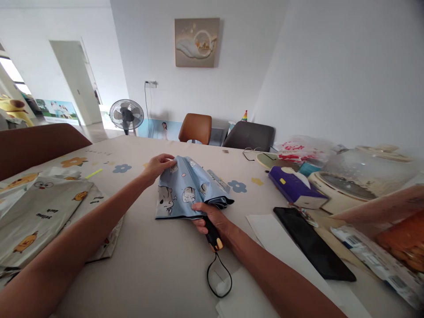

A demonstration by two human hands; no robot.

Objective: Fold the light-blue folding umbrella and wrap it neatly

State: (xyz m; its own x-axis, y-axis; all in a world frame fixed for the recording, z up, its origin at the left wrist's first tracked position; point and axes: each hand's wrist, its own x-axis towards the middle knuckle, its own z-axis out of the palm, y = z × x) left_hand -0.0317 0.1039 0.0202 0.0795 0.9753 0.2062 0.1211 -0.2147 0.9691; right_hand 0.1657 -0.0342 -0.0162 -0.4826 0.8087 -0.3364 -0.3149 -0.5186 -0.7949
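A light blue folding umbrella (180, 187) with cartoon animals and a dark edge lies loosely collapsed, its canopy in slack folds, over the middle of the table. My right hand (215, 219) is closed around the umbrella's black handle (214, 240), near the canopy's lower edge. From the handle's end hangs a black wrist strap (208, 278). At the canopy's upper left, my left hand (157, 168) pinches the fabric between thumb and fingers. The umbrella's shaft and ribs are hidden under the cloth.
Grey printed cloth (49, 216) with yellow ducks lies at the left. On the right are white paper sheets (265, 256), a black tablet or phone (313, 243), a purple tissue box (294, 187), food packages and a large lidded pot (357, 172). Eyeglasses (253, 152) rest farther back.
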